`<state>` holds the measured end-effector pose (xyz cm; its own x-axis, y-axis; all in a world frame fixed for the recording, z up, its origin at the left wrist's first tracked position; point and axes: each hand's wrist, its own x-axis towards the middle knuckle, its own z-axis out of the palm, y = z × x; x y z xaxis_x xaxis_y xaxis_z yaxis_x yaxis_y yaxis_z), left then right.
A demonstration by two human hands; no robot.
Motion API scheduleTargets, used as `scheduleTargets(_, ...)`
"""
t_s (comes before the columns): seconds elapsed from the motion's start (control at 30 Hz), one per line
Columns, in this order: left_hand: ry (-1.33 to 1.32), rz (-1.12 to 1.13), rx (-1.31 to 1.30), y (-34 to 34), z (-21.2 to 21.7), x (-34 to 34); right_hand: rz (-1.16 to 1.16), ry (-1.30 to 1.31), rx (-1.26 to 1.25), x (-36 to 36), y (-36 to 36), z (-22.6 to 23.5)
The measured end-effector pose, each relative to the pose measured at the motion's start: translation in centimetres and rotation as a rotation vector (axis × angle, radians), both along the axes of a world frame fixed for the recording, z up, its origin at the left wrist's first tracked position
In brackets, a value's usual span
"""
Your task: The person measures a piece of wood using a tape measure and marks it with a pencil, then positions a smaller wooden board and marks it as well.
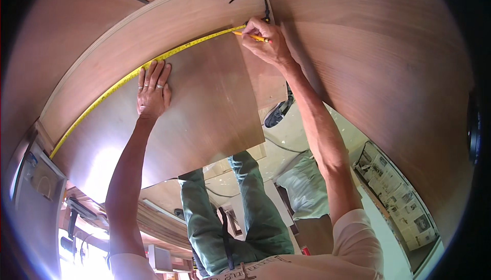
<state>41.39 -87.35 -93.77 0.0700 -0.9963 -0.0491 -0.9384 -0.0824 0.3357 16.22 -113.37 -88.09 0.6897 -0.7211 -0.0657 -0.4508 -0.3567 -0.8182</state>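
A wooden board (204,91) lies in front of me, its far edge close to an upright wooden panel. Along that edge stretches a yellow tape measure (110,92), running from the left corner to the board's right end. My left hand (152,92) rests flat on the board, fingers extended, their tips touching the tape. At the far right corner my right hand (266,42) pinches a yellow pencil (251,37), its point at the board's edge by the tape. A dark tape case with a black strap (265,4) is partly hidden behind that hand.
A tall wooden panel (378,50) rises on the right. Below the board are a dark shoe (279,114), a whitish bag (306,190) and a paint-spotted floor. Newspaper (396,193) lines an open compartment at lower right. A pale framed panel (38,193) stands at left.
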Motion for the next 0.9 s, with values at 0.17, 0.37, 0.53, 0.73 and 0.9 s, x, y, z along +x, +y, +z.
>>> scheduleTargets(0.17, -0.016, 0.004, -0.013, 0.04, -0.18, 0.03, 0.013, 0.048, -0.046, 0.06, -0.12, 0.19)
scheduleTargets(0.37, -0.017, 0.007, -0.015, 0.09, -0.15, 0.05, 0.011, 0.029, -0.072, 0.29, -0.04, 0.21)
scheduleTargets(0.53, -0.016, 0.003, -0.002, 0.06, 0.01, 0.00, 0.019, 0.069, -0.064, 0.31, -0.06, 0.59)
scheduleTargets(0.73, -0.014, 0.003, -0.011, 0.11, -0.08, 0.03, 0.035, 0.061, -0.097, 0.52, -0.06, 0.69)
scheduleTargets(0.9, -0.015, 0.002, -0.015, 0.16, -0.24, 0.07, 0.035, 0.072, -0.065, 0.49, -0.02, 0.68)
